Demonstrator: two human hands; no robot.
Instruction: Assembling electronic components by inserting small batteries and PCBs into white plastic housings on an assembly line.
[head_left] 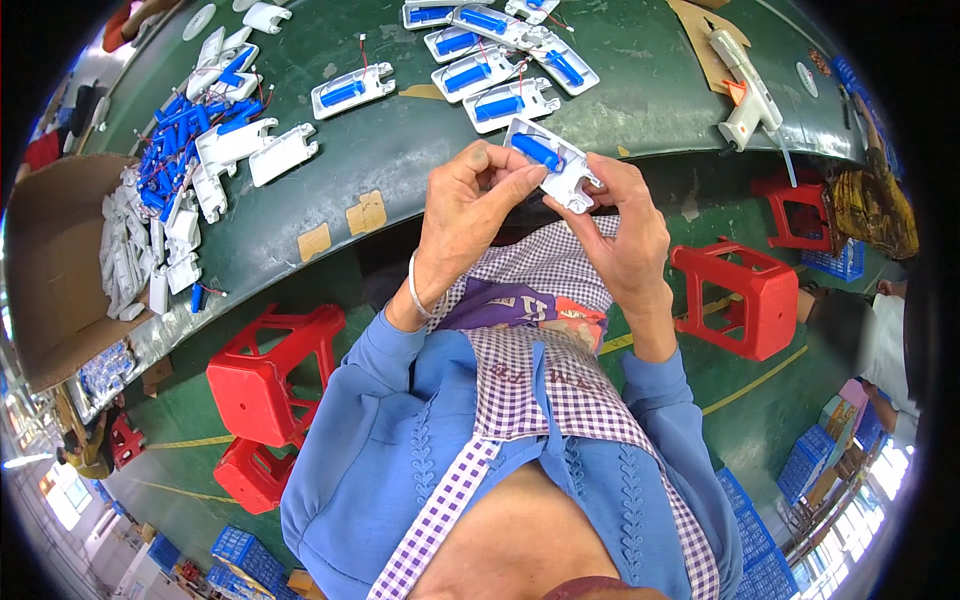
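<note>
**White plastic half-shell (574,188) pinched between 2 bare hands**

The half-shell is held above the near edge of the green worktable (390,150), between the fingertips of both hands. Its hooked end is gripped narrowly by the right hand (632,215), with the thumb below and fingers at the far side. At the half-shell's left side, the left hand's (462,200) thumb and forefinger are nearly closed together; whether shell or wire is pinched there cannot be told. A blue cylindrical cell (537,151) is seated in the half-shell, just beyond the left thumb tip. Beyond the half-shell, similar filled white shells (508,106) are clustered; well left of it, blue cells (172,150) are heaped; well right, a white glue gun (748,100) is laid.
</note>
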